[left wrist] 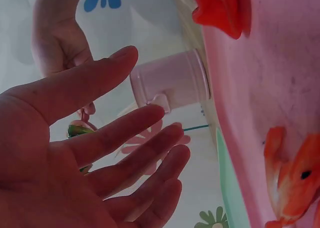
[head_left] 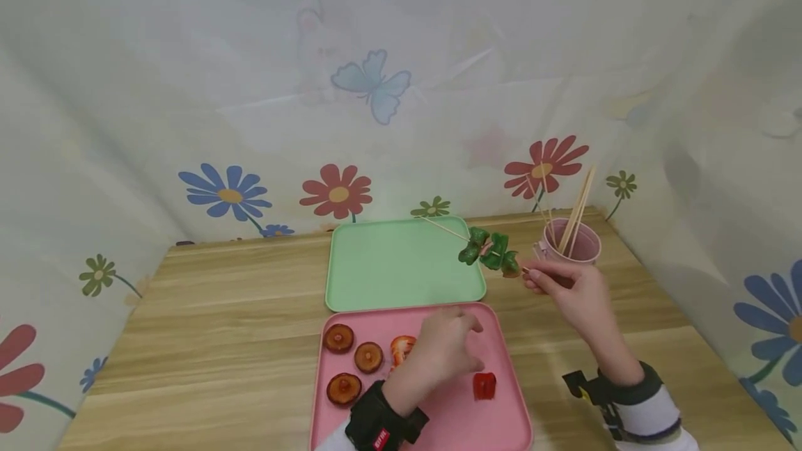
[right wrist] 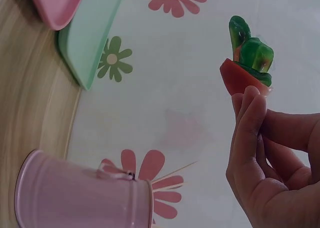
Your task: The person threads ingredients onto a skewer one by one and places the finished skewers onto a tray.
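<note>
My right hand pinches the end of a skewer threaded with green pepper pieces and some reddish pieces. The skewer is held up beside the green tray, its bare tip pointing left over it. In the right wrist view, the fingertips meet just below a reddish piece. Over the pink tray, my left hand holds nothing, its fingers spread and fairly straight in the left wrist view. Near it on this tray lie a red pepper piece and orange-and-white shrimp, partly hidden by the hand.
On the left of the pink tray sit three brown mushroom caps. A pink bucket with several bare wooden sticks stands at the back right, just behind my right hand. Behind the wooden table hangs a flowered curtain.
</note>
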### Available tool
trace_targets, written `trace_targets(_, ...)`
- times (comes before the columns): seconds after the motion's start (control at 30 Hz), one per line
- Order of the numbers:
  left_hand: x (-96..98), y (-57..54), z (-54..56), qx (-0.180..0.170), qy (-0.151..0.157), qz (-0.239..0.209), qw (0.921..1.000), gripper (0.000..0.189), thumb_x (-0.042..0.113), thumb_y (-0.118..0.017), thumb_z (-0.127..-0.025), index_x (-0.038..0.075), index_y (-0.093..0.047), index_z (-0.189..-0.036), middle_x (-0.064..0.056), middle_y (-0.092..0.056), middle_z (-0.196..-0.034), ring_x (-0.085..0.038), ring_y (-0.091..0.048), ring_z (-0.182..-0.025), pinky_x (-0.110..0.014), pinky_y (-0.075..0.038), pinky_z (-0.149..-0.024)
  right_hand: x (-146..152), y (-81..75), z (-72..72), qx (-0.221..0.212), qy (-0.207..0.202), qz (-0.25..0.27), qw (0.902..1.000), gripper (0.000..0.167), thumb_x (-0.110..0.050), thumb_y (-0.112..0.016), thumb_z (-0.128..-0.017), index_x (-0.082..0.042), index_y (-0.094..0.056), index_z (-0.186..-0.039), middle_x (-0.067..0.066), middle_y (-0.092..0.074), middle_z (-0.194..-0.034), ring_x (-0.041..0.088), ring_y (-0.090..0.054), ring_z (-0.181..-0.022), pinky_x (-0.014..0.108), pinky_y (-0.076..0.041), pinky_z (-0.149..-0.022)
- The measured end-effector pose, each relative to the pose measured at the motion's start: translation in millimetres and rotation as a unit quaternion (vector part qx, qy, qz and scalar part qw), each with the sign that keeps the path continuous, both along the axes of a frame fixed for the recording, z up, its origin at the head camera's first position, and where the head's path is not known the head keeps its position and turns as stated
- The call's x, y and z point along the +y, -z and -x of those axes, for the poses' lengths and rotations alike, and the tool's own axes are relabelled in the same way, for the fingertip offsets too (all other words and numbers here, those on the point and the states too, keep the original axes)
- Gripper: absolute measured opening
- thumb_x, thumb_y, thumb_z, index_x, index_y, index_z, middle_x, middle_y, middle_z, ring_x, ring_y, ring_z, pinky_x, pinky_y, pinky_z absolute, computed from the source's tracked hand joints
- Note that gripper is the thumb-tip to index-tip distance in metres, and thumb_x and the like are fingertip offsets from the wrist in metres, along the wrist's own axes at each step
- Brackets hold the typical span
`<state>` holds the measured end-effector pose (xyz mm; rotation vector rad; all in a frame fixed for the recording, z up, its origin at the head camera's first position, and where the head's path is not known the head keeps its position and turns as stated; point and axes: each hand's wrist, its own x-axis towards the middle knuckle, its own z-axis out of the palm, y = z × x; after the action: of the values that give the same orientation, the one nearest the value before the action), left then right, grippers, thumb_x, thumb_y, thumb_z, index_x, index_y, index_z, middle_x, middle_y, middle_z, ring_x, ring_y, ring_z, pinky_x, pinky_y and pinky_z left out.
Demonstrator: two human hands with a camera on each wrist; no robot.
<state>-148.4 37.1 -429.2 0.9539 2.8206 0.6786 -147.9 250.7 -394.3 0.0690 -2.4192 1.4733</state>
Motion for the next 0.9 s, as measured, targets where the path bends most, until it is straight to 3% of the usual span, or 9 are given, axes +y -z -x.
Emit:
trace_targets(0.27,6.0,8.1,-7.3,0.0,0.021,0.057,0.9982,0.034,0.027,-0.084,-0.069,0.021,-0.071,-0.1,0.005,-0.064,-0.095,-0.016,-0.054,-0.091,-0.029,-0.042,-0.073,11,3.9,-6.6,-0.01,0.041,-0.038,0.9984,0.023,-0.005,-0.066,-0.087,0.009,-0.068,-0.106,0.025,-0.07,-0.096,-0.007,-0.064,-0.07,0.015,-0.054,-0.063)
trace_targets(0.5,10.5,12.4,-12.8,0.007,0.064,0.108,0.992,0.037,0.029,-0.084,-0.068,0.028,-0.071,-0.103,0.009,-0.059,-0.093,-0.011,-0.048,-0.087,-0.026,-0.034,-0.067,16,2.3,-7.8,-0.027,0.074,-0.081,0.9936,0.023,-0.009,-0.067,-0.087,0.006,-0.07,-0.104,0.022,-0.071,-0.094,-0.01,-0.061,-0.068,0.014,-0.052,-0.06)
trace_targets(0.67,13.8,16.3,-15.9,0.009,0.091,0.115,0.9892,0.039,0.024,-0.086,-0.065,0.028,-0.071,-0.101,0.009,-0.057,-0.089,-0.01,-0.046,-0.08,-0.025,-0.032,-0.064,17,0.3,-7.6,-0.035,0.084,-0.099,0.9909,0.024,-0.011,-0.068,-0.087,0.004,-0.07,-0.104,0.021,-0.071,-0.096,-0.011,-0.059,-0.068,0.013,-0.051,-0.059)
trace_targets(0.9,16.8,24.8,-16.2,0.008,0.109,0.105,0.9885,0.021,0.016,-0.083,-0.069,0.025,-0.07,-0.082,0.01,-0.051,-0.073,-0.006,-0.046,-0.068,-0.018,-0.034,-0.058,18,-0.3,-7.7,-0.043,0.09,-0.106,0.9893,0.024,-0.013,-0.069,-0.087,0.003,-0.071,-0.105,0.021,-0.071,-0.099,-0.012,-0.057,-0.069,0.012,-0.05,-0.058)
